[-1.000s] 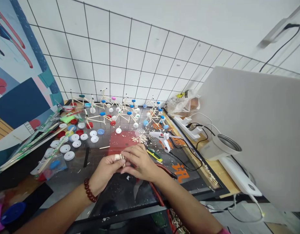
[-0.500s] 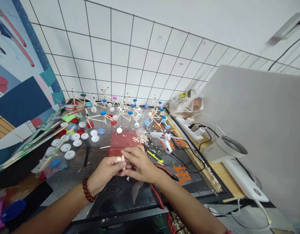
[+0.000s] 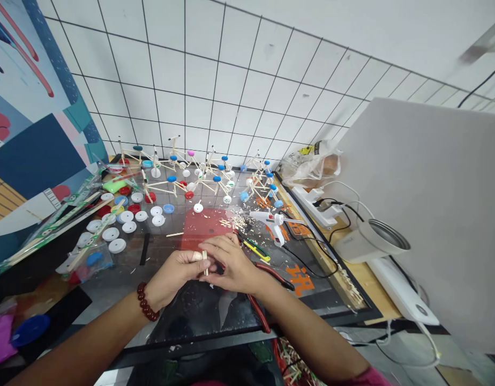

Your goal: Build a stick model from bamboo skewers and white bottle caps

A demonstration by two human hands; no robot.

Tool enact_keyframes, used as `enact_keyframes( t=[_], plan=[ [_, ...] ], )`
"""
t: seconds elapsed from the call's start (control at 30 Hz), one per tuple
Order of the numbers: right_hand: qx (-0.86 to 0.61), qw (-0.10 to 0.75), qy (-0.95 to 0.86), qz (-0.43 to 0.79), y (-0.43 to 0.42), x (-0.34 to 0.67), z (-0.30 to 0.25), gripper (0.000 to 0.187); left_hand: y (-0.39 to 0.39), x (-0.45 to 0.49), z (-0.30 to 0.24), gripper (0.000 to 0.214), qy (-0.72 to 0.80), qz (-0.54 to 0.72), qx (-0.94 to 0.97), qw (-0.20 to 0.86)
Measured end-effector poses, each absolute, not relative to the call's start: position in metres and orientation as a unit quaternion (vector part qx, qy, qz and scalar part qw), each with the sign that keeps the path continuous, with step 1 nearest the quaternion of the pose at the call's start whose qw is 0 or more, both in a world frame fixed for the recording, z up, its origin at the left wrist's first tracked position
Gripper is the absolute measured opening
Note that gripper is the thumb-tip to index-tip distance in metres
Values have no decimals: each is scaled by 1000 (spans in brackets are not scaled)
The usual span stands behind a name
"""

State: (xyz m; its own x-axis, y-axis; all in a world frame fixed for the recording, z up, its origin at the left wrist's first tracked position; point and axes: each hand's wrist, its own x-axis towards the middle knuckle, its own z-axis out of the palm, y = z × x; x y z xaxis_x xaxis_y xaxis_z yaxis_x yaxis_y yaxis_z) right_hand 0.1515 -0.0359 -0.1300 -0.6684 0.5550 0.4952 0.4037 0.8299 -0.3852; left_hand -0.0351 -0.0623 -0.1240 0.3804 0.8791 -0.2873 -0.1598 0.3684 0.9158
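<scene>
Between thumb and fingers, my left hand [image 3: 173,274] pinches a small pair of short wooden sticks [image 3: 205,255] held side by side and upright. A pale wrap covers one of its fingers. My right hand [image 3: 234,266] curls around the same sticks, its fingertips at their top end and its thumb near the bottom; its grip is partly hidden. Both hands are over the front of the dark table, just in front of a red mat [image 3: 197,228]. Pliers with red handles [image 3: 259,313] lie partly under my right forearm.
A yellow cutter [image 3: 256,251] and a white glue gun [image 3: 274,222] lie to the right among wood chips. Stick figures with bottle caps [image 3: 216,179] stand at the back. Loose white caps [image 3: 111,234] lie left. A power strip [image 3: 317,206] and a pale can [image 3: 362,241] are farther right.
The view has shifted slightly, so the background sits a little differently. Both hands keep the sticks in nearly the same place, with only a slight shift of the fingers.
</scene>
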Motion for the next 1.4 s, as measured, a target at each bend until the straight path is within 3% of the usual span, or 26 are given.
enact_keyframes(
  t=[0.37, 0.67, 0.87, 1.1, 1.2, 1.4],
  plan=[
    [-267, 281, -912, 133, -37, 153, -129, 58, -61, -35, -122, 29, 418, 376, 483, 671],
    [-250, 326, -896, 171, -35, 153, -132, 77, -61, -36, -124, 27, 415, 375, 470, 683],
    [-250, 314, -904, 146, -36, 152, -127, 51, -62, -33, -121, 22, 417, 374, 495, 664],
    [-254, 369, -891, 72, -36, 152, -128, 46, -64, -34, -124, 24, 396, 388, 448, 701],
    [-247, 375, -891, 65, -36, 152, -129, 52, -64, -34, -125, 26, 397, 383, 434, 712],
    [-276, 343, -893, 89, -33, 156, -131, 91, -64, -35, -124, 25, 397, 412, 408, 712]
  ],
)
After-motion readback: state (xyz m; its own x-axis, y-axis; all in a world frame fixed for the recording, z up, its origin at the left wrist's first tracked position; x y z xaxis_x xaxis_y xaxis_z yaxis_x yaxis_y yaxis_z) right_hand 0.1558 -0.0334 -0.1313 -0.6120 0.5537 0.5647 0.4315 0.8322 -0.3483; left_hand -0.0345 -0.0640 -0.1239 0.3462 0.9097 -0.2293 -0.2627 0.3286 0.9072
